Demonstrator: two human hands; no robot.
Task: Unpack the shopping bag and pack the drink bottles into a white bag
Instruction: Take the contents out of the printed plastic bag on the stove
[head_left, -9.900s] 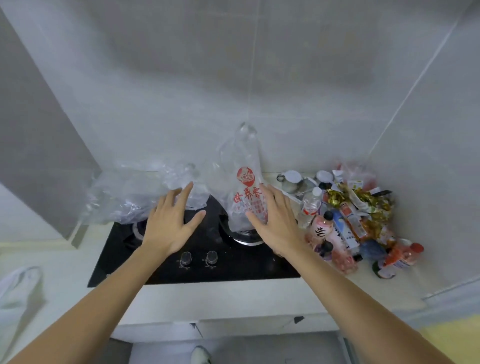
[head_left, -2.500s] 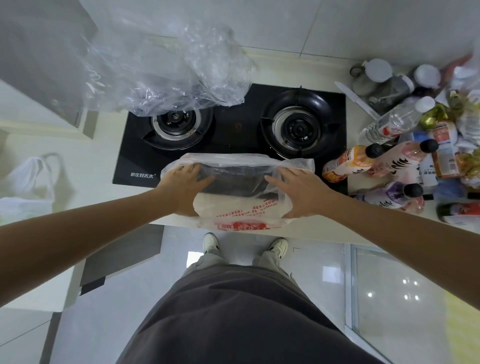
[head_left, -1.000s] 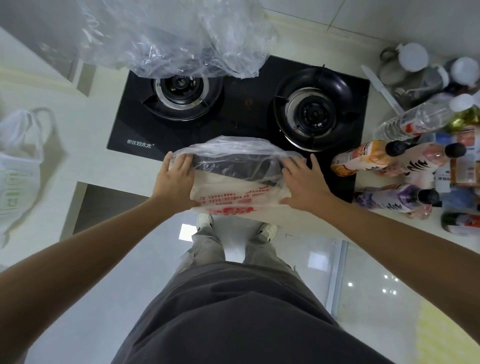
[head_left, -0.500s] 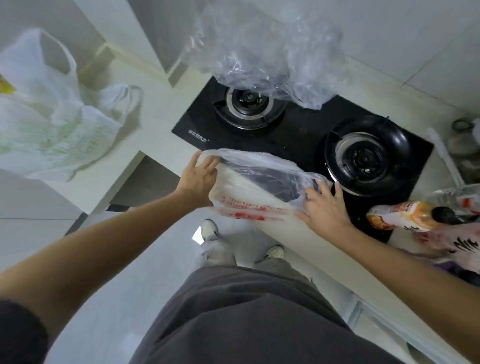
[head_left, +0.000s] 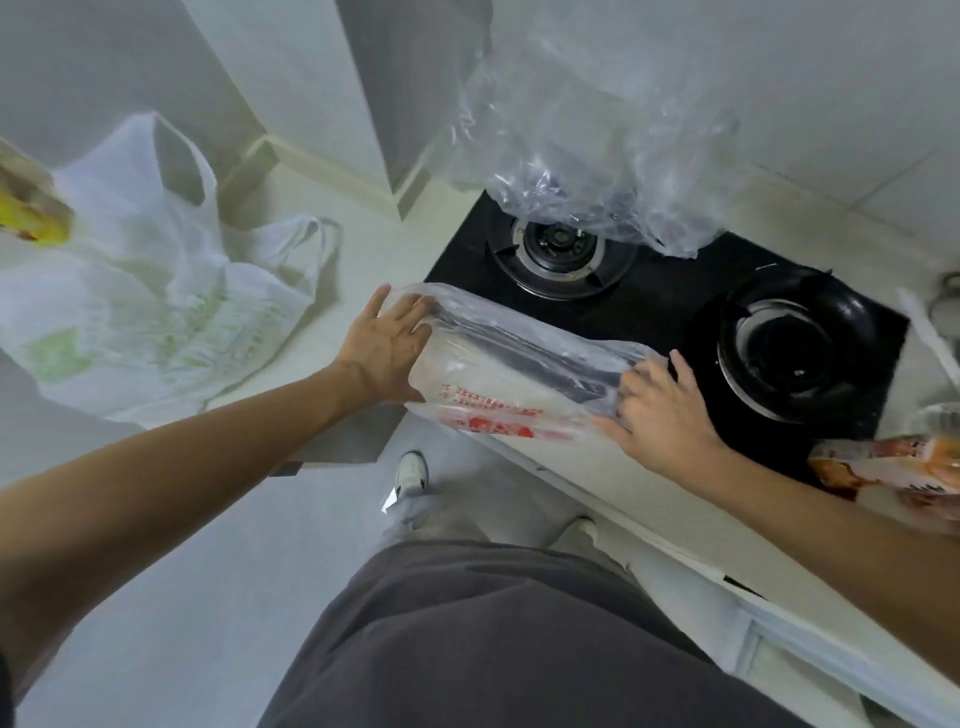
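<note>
A flattened clear shopping bag (head_left: 519, 379) with red print lies across the counter's front edge and the stove's front. My left hand (head_left: 384, 353) touches its left end with straight fingers, and the plastic edge overlaps the fingertips. My right hand (head_left: 665, 410) holds the bag's right end with bent fingers and a raised thumb. A white bag (head_left: 156, 312) with green print and loop handles lies on the counter to the far left, apart from both hands. One orange drink bottle (head_left: 893, 467) shows at the right edge, lying on its side.
A black two-burner gas stove (head_left: 670, 306) fills the counter's middle. Crumpled clear plastic (head_left: 597, 156) lies over its back left burner and the wall. Something yellow (head_left: 31, 223) sits at the far left edge. My legs and shoes stand below the counter edge.
The view has swung left, so the white bag now shows fully and most bottles are out of frame. Both hands stay on the ends of the clear bag.
</note>
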